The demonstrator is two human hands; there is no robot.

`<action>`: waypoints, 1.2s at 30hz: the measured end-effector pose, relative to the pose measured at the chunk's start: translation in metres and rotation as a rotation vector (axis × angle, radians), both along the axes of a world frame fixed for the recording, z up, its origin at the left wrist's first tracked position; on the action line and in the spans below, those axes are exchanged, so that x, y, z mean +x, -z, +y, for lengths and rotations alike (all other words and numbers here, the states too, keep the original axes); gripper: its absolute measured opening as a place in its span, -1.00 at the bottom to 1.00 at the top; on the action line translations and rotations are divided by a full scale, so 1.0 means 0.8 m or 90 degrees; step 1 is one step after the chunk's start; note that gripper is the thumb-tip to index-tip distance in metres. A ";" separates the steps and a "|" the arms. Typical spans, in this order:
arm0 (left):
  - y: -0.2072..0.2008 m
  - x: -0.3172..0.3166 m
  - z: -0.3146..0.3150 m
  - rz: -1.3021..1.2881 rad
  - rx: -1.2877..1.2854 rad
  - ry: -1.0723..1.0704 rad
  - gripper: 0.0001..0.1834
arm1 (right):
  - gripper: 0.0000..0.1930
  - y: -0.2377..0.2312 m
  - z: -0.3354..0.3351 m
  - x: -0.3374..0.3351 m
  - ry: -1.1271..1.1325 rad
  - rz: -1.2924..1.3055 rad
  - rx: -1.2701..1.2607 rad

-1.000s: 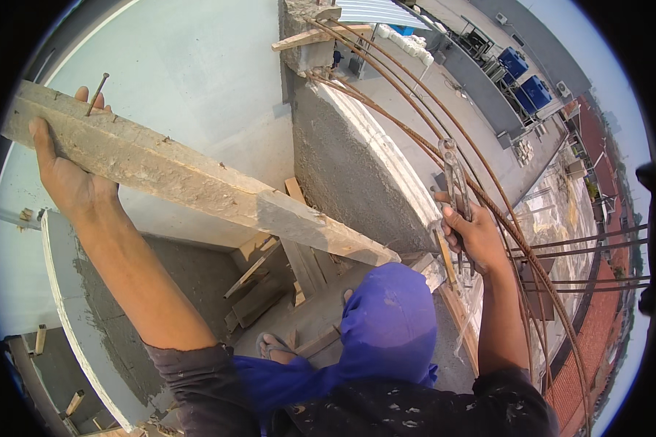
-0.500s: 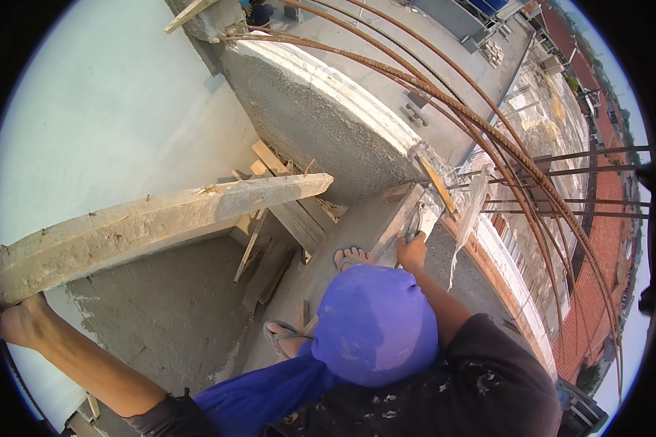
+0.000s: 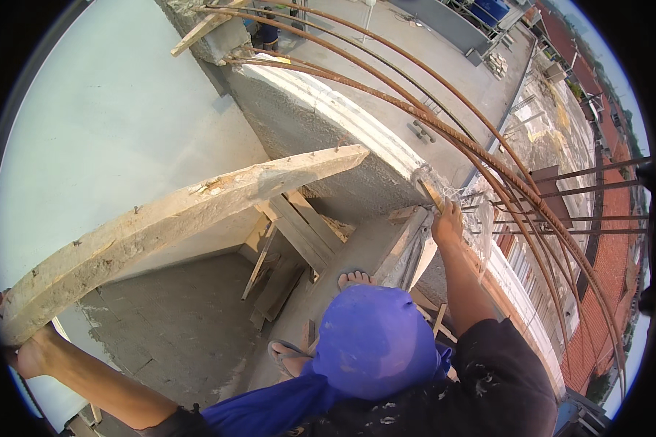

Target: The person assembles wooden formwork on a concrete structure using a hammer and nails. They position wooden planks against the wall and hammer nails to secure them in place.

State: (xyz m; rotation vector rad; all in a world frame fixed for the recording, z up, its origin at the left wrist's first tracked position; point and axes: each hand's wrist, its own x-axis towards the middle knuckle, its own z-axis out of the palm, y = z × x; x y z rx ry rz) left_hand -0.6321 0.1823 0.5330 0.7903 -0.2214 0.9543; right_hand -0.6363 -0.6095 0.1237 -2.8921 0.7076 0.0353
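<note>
My left hand point(image 3: 35, 355), at the far left, is closed around the near end of a long, curved wooden beam point(image 3: 189, 207). The beam is crusted with dried cement, and nails stand up along its top. Its far end hangs before the curved rough wall. On the right, my right hand point(image 3: 448, 224) is at the wall's top edge, its fingers closed over the lower part of a short wooden strip point(image 3: 431, 194); the palm hides the rest. Near that hand, a grey metal object point(image 3: 414, 244) lies on the ledge, its kind unclear. My sandalled foot point(image 3: 290, 355) stands on the concrete ledge.
Long rusty rebar point(image 3: 444, 125) arches past my right hand, and straight bars point(image 3: 598, 218) jut out beyond it. Loose planks point(image 3: 293, 234) lean below the beam. A drop to rough flooring point(image 3: 175, 320) lies left of the ledge. A person point(image 3: 268, 33) stands far off.
My right hand has let go of the grey metal object and moved up and right to the wooden strip. The beam's far end has swung right and up, with my left hand still holding it.
</note>
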 end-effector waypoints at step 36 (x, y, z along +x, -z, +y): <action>0.035 0.005 -0.119 0.123 -0.136 -0.259 -0.11 | -0.62 -0.517 0.442 0.090 -0.926 -0.138 0.351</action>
